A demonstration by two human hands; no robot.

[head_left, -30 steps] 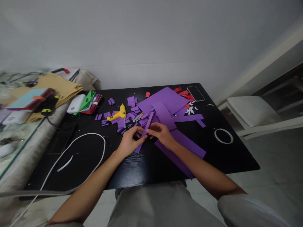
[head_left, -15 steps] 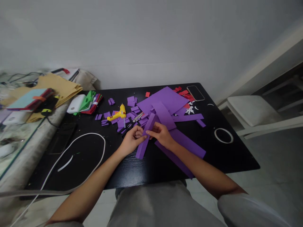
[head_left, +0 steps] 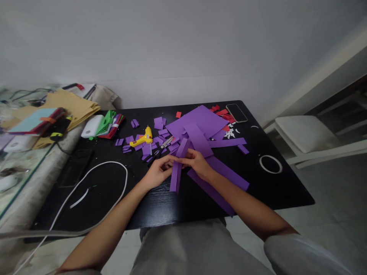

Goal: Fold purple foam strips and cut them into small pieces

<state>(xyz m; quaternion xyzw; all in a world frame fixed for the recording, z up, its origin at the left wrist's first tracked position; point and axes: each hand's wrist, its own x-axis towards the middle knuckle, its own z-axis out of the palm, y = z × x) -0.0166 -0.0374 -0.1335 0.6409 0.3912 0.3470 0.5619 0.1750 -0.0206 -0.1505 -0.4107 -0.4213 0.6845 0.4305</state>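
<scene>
My left hand [head_left: 157,172] and my right hand [head_left: 197,164] meet over the black table [head_left: 160,206] and both pinch a long purple paper strip [head_left: 175,177] that looks folded lengthwise. The strip runs from between my fingers down toward me. Its far end reaches up into the pile of purple sheets [head_left: 200,124]. More long purple strips [head_left: 226,172] lie under my right wrist. A yellow glue gun [head_left: 143,138] and scissors [head_left: 164,144] lie just beyond my left hand among several small purple cut pieces [head_left: 134,123].
A white cable [head_left: 94,179] loops across the table's left half. A tape ring [head_left: 271,164], a phone [head_left: 236,112] and red scraps [head_left: 225,114] lie on the right and far side. Folded coloured paper [head_left: 110,123] and a white box [head_left: 91,126] sit far left. A white chair [head_left: 306,133] stands right.
The strip has turned from a slant toward nearly straight at me, and its near end now hangs lower. My fingers have shifted along it; the hands stay in place.
</scene>
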